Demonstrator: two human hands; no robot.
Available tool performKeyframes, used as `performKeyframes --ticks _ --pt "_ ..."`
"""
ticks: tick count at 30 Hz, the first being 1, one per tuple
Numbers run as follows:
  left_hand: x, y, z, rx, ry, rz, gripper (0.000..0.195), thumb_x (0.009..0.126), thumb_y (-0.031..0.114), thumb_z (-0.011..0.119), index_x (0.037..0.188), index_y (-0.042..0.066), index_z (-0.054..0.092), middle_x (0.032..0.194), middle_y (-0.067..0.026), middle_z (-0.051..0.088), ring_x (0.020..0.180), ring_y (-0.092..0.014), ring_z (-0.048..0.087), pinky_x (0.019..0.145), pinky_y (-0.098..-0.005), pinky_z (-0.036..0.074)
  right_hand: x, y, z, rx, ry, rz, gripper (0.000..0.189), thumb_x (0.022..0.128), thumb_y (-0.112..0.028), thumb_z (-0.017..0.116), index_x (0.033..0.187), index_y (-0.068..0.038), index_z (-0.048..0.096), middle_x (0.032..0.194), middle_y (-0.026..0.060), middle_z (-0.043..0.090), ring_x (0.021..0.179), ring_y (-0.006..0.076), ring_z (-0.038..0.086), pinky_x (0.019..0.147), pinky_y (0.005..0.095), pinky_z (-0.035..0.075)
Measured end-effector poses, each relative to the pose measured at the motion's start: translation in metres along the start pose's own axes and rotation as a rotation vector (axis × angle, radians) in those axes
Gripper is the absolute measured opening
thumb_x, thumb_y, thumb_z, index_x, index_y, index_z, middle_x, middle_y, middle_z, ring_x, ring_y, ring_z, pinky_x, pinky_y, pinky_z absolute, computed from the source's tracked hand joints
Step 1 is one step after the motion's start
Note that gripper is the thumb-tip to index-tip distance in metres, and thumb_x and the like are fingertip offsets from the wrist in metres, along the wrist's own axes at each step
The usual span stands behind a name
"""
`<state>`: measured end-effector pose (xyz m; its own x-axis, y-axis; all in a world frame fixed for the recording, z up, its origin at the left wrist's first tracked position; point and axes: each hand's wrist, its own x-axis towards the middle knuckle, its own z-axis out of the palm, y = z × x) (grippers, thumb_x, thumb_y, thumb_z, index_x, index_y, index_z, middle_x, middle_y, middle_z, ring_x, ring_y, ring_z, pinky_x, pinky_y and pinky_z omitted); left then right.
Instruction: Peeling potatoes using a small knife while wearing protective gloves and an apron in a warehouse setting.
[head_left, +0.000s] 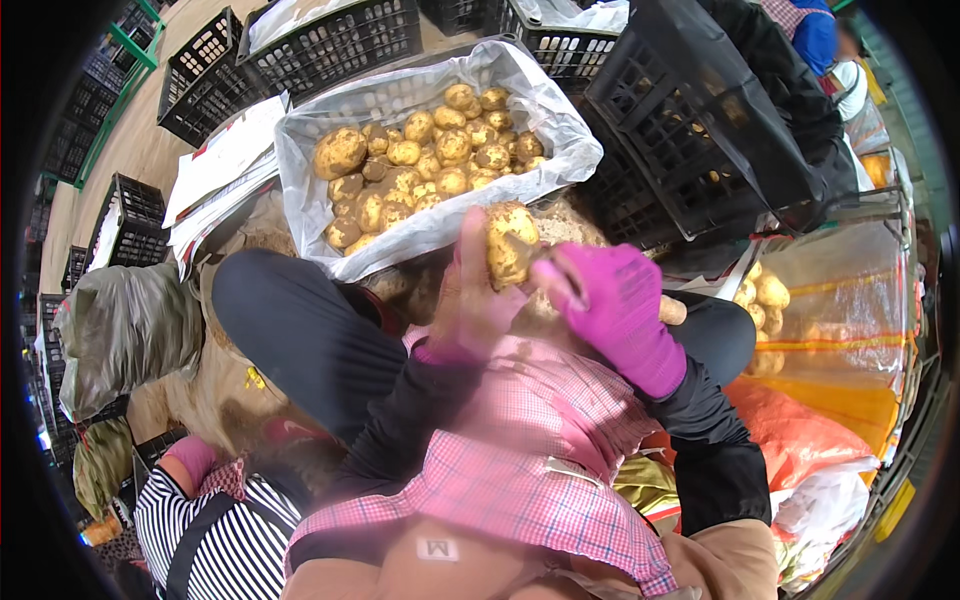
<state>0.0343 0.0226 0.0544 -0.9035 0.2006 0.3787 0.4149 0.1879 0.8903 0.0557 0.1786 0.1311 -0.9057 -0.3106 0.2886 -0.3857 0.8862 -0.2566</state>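
My left hand (472, 300), in a pink glove, is raised in front of my lap and steadies a large, partly soil-covered potato (511, 244) against its fingers. My right hand (611, 300), in a magenta knit glove, is closed at the potato's right side around a small tool (519, 244); its narrow end touches the skin, and blur hides what kind it is. A pale, rounded handle-like end (672, 310) shows beside the right glove. Just beyond my hands lies a crate lined with white sheeting (330, 120), holding many soil-spotted potatoes (427, 165).
Black plastic crates (337, 49) stand behind, and a tilted one (675, 127) leans at the right. Papers (225, 169) lie left of the lined crate. A mesh bag of potatoes (769, 300) is at my right. A co-worker in stripes (210, 525) sits close at lower left.
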Motion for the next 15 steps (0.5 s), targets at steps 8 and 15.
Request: performKeyframes --ticks 8,15 --pt "-0.003 -0.01 0.008 -0.139 0.066 0.002 0.075 0.076 0.003 0.072 0.137 -0.003 0.029 0.115 -0.0212 0.057 0.101 -0.031 0.062 0.086 -0.0365 0.051 0.008 0.003 -0.015 0.02 0.179 -0.012 0.016 0.082 -0.022 0.063 0.074 -0.011 0.054 0.062 0.0095 0.052 0.055 0.0281 0.055 0.049 0.0374 0.041" --pt "0.004 0.015 0.007 -0.091 0.082 0.015 0.074 0.078 0.005 0.073 0.137 -0.002 0.03 0.11 -0.016 0.062 0.098 -0.024 0.064 0.085 -0.0341 0.052 0.002 0.009 -0.009 0.064 0.294 -0.059 0.016 0.083 -0.026 0.063 0.085 -0.01 0.061 0.067 0.0133 0.056 0.062 0.0328 0.058 0.052 0.0402 0.042"
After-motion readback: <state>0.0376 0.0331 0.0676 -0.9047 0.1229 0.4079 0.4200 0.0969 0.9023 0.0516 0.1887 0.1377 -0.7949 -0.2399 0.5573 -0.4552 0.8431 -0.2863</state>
